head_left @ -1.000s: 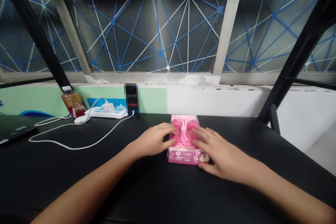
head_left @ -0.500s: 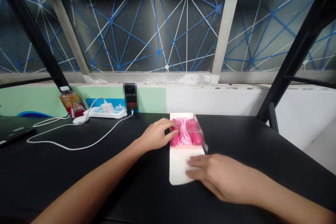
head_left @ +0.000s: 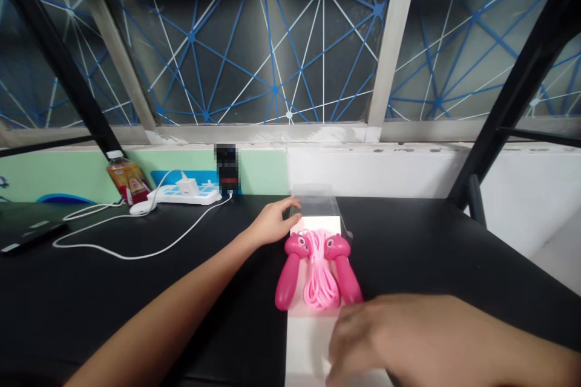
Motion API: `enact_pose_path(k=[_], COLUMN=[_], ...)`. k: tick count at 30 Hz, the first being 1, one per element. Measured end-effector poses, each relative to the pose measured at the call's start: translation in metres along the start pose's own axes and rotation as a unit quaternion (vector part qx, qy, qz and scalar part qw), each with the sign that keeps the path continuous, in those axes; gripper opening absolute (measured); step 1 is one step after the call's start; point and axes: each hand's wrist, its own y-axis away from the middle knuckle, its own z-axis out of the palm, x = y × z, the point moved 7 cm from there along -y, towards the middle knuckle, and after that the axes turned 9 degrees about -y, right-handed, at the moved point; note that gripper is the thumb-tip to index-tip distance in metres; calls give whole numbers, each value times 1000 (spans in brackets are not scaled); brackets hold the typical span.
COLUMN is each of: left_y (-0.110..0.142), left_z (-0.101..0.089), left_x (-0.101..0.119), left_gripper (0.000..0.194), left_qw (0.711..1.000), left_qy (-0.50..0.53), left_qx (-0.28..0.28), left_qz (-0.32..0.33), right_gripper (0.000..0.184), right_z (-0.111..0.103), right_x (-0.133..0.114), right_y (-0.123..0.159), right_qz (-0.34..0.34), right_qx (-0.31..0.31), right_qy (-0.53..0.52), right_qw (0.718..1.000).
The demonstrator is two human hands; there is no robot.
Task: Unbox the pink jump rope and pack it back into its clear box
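Note:
A pink skipping rope (head_left: 320,278) lies coiled between its two pink handles (head_left: 288,281), which have animal-face tops. It rests on a long white and pink backing card (head_left: 306,344) that sticks out of a clear plastic box (head_left: 313,199) toward me. My left hand (head_left: 275,219) grips the left side of the box between thumb and fingers. My right hand (head_left: 367,338), blurred, is closed on the near part of the card, its fingers curled over the right side. The card's far end is still inside the box.
On the black table (head_left: 218,302), a white power strip (head_left: 184,195) with a charger and a white cable (head_left: 136,255) lies at the back left. Near it stand a drink bottle (head_left: 129,180) and a pixelated dark object (head_left: 227,169). A black flat object (head_left: 34,236) lies far left.
The card with the skipping rope has slid toward me out of the clear box, my right hand moving nearer with it. My left hand has stayed at the box, moving slightly.

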Motion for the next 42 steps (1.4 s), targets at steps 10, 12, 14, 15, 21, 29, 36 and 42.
enact_pose_path(k=[10, 12, 14, 15, 21, 29, 36, 42], left_y=[12, 20, 31, 36, 47, 46, 48, 49], left_z=[-33, -38, -38, -36, -31, -23, -21, -19], left_x=[33, 46, 57, 62, 64, 54, 61, 63], left_gripper=[26, 21, 25, 29, 29, 37, 34, 36], left_qw=[993, 992, 987, 982, 968, 969, 967, 966], left_qy=[-91, -100, -104, -104, -140, -101, -92, -82], left_qx=[34, -23, -95, -135, -201, -223, -235, -242], left_qz=[66, 72, 76, 79, 46, 14, 23, 26], right_gripper=[38, 45, 42, 40, 25, 24, 28, 23], right_z=[-50, -45, -43, -43, -49, -47, -46, -44], right_x=[88, 96, 98, 98, 108, 124, 115, 105], right_y=[20, 19, 18, 18, 23, 22, 20, 21], right_qz=[153, 163, 164, 160, 145, 143, 176, 183], right_qx=[360, 347, 337, 336, 382, 410, 363, 339], right_qy=[204, 205, 194, 184, 99, 54, 134, 155], right_qw=[897, 901, 906, 910, 907, 899, 905, 910])
